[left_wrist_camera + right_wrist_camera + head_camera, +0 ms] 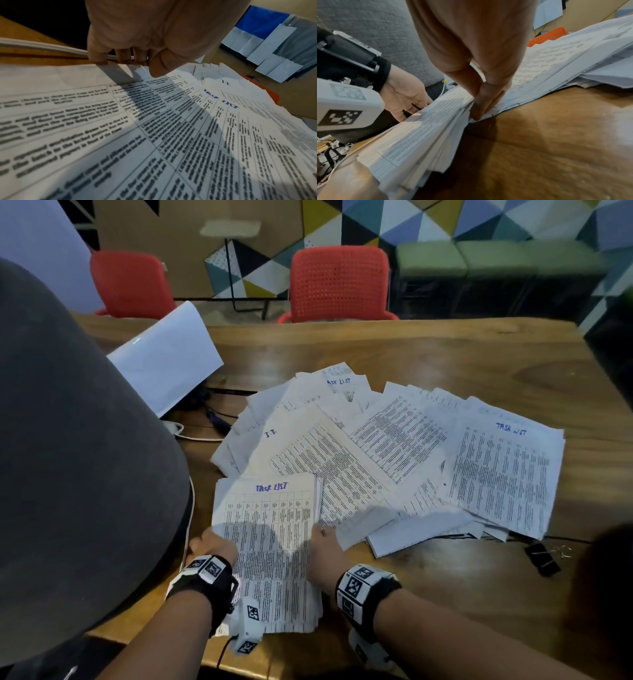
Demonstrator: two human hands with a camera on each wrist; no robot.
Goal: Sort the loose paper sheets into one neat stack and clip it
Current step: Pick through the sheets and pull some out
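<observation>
A thick stack of printed "TASK LIST" sheets (270, 549) (120, 128) (423, 128) lies at the near edge of the wooden table (445, 594). My left hand (212, 544) (137, 66) (409, 102) grips its left edge, thumb on the top sheet and fingers curled down at the side. My right hand (323, 537) (481, 108) presses straight, closed fingers against its right edge, tips down at the table. Several loose sheets (404, 440) (573, 51) fan out beyond and to the right. A black binder clip (544, 559) lies on the table at the right.
A large grey fabric mass (68, 440) fills the left side beside the stack. A blank white sheet (164, 354) and cables (212, 419) lie behind it. Two red chairs (339, 282) stand past the far edge. Bare wood shows between the stack and the clip.
</observation>
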